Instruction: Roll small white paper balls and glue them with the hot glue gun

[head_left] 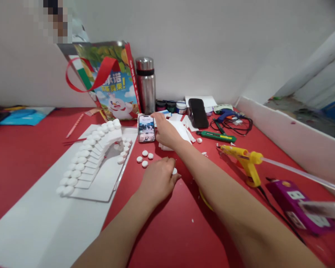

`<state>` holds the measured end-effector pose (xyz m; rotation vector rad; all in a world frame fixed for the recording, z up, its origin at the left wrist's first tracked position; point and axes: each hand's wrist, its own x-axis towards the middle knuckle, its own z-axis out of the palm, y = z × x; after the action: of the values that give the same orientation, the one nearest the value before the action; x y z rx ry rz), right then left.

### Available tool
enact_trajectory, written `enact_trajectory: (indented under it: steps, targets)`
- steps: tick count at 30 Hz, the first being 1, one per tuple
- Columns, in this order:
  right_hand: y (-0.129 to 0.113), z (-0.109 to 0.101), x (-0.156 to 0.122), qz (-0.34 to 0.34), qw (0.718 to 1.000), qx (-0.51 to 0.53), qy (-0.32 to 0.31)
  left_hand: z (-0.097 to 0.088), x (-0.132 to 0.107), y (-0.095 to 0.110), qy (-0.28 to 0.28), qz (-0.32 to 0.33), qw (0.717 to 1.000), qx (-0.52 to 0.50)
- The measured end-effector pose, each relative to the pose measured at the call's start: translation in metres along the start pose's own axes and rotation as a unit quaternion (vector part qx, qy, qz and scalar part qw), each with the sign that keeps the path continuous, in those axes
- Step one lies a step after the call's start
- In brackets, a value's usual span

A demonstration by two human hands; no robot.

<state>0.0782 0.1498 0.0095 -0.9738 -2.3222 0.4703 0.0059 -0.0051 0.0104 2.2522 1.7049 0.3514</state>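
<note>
My left hand is closed, with a small white disc showing between its fingers. Beyond it, my right hand reaches to a lit smartphone, a finger extended at the phone's upper right edge; its other fingers are partly hidden. Several loose white discs lie on the red table just past my left hand. To the left, an arched stair-like white model stands on a white board, with rows of white discs along its edges.
A yellow glue gun, a green utility knife and a purple box lie to the right. At the back are a dark phone, paint jars, a steel flask and a colourful gift bag. White paper lies under my right hand.
</note>
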Motion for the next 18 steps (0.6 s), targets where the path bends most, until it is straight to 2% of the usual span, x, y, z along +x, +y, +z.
enact_trajectory:
  steps: [3, 7, 10, 14, 18]
  targets:
    - [0.003, -0.005, -0.003, 0.020, 0.996, 0.022, 0.078, -0.001, 0.000, -0.002, 0.010, -0.018, 1.000, -0.006]
    - [0.007, -0.008, -0.021, 0.036, 0.987, 0.081, 0.134, -0.003, 0.000, -0.003, 0.024, -0.022, 0.999, -0.020]
    - [0.007, -0.008, -0.034, 0.064, 0.982, 0.114, 0.138, -0.004, 0.001, -0.003, 0.026, -0.018, 0.999, -0.030]
    - [0.002, -0.013, -0.039, 0.083, 0.984, 0.114, 0.108, -0.002, 0.003, -0.005, 0.032, -0.006, 0.999, -0.032]
    - [-0.012, -0.028, -0.047, 0.091, 0.986, 0.107, 0.085, -0.001, 0.003, -0.009, 0.089, -0.011, 0.990, -0.108]
